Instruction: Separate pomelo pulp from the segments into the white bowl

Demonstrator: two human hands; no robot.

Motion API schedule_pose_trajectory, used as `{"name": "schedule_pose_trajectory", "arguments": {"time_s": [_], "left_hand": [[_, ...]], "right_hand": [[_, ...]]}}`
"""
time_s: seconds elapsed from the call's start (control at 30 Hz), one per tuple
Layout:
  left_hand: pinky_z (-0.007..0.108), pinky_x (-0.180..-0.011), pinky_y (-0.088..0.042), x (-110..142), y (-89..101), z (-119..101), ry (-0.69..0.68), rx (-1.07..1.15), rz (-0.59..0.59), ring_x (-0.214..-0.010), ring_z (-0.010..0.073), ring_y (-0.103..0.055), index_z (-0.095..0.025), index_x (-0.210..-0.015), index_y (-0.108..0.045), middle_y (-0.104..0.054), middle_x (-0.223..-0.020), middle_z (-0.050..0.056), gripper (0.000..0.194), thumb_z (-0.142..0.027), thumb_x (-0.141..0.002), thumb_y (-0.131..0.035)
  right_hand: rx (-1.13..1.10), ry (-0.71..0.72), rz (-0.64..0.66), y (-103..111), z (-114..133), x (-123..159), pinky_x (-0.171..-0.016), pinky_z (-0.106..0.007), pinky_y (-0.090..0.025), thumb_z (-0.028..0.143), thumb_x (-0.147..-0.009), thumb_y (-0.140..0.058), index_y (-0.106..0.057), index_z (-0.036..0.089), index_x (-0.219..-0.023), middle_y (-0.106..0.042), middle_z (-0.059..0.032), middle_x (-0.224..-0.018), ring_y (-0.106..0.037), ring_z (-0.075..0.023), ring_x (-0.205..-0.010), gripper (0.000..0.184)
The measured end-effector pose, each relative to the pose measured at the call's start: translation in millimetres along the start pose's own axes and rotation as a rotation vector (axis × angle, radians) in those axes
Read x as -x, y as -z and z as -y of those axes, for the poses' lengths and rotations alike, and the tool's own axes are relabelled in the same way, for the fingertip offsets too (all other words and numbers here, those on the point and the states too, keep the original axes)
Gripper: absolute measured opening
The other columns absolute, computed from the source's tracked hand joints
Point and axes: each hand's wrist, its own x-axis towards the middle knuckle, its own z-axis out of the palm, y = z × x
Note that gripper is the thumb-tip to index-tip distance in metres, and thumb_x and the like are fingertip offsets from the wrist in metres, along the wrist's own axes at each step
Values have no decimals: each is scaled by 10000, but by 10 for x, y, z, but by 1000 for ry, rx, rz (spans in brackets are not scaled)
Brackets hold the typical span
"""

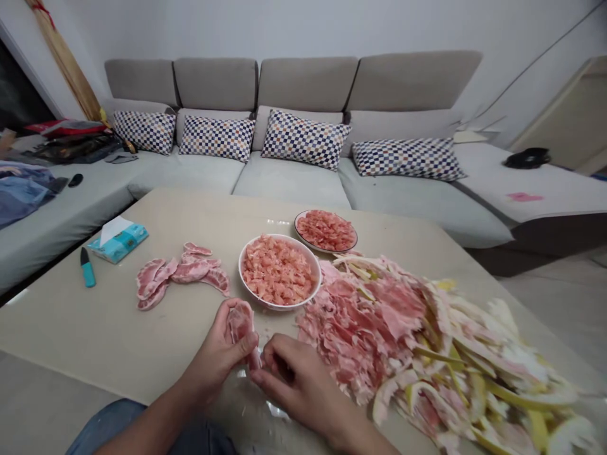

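Observation:
My left hand [218, 351] grips a pink pomelo segment [241, 323] between thumb and fingers, low over the table's near side. At the segment's lower end, my right hand [296, 373] is closed, its thumb and curled fingers pinching the edge; the exact grip is partly hidden. Just beyond stands a white bowl [318, 287] heaped with peeled pomelo flesh [279, 268]. Several unpeeled pomelo segments [194, 272] lie to the left of the bowl. To the right of my hands spreads a large pile of pink membranes [360, 322].
Thick yellow-white rinds [478, 379] cover the table's right side. A dark-rimmed plate of pomelo flesh [327, 229] stands behind the bowl. On the left lie a tissue pack [121, 240] and a teal-handled knife [88, 272]. A grey sofa [289, 180] runs behind the table [190, 212].

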Motion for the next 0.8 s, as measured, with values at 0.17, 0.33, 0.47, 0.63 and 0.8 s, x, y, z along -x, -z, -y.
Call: {"name": "schedule_pose_trajectory", "arguments": {"time_s": [0.17,0.33,0.47,0.63,0.8], "left_hand": [[201,-454,-406,-18,2,36,23,-216,-22,-474,99,-517,-228,-1177,-487,-587,-661,-40,482,-492,-807,-650],[200,-354,-364,0,-15,24,121,-320,6,-331,102,-438,-183,-1231,-471,-514,-481,-76,518,-564,-881,-483],[198,-372,-394,2,-13,29,145,-296,-4,-352,95,-450,-179,-1228,-472,-528,-516,-68,497,-552,-898,-461],[245,-505,-510,-7,9,43,158,-163,-18,-511,104,-558,-194,-1242,-492,-616,-788,8,466,-505,-896,-505],[327,-681,-557,-7,40,49,110,-139,23,-651,129,-622,-210,-1314,-446,-614,-1088,88,498,-417,-881,-577]], "right_hand": [[15,133,96,-95,-2,19,-647,-216,-491,102,-957,-429,-600,231,-847,-664,-3,-745,-644,-121,-686,241],[284,260,-365,-34,-156,13,-479,-249,-341,91,-887,-487,-471,214,-653,-478,33,-542,-447,-107,-474,265],[360,138,-612,226,-281,30,-489,-248,-294,59,-839,-548,-463,203,-651,-413,51,-552,-375,-94,-468,252],[455,63,-1078,506,-386,54,-511,-242,-318,42,-728,-635,-341,221,-575,-354,71,-557,-365,-91,-490,377],[577,90,-1237,552,-424,37,-694,-351,-443,30,-708,-609,-573,203,-734,-501,-21,-757,-522,-194,-752,178]]}}
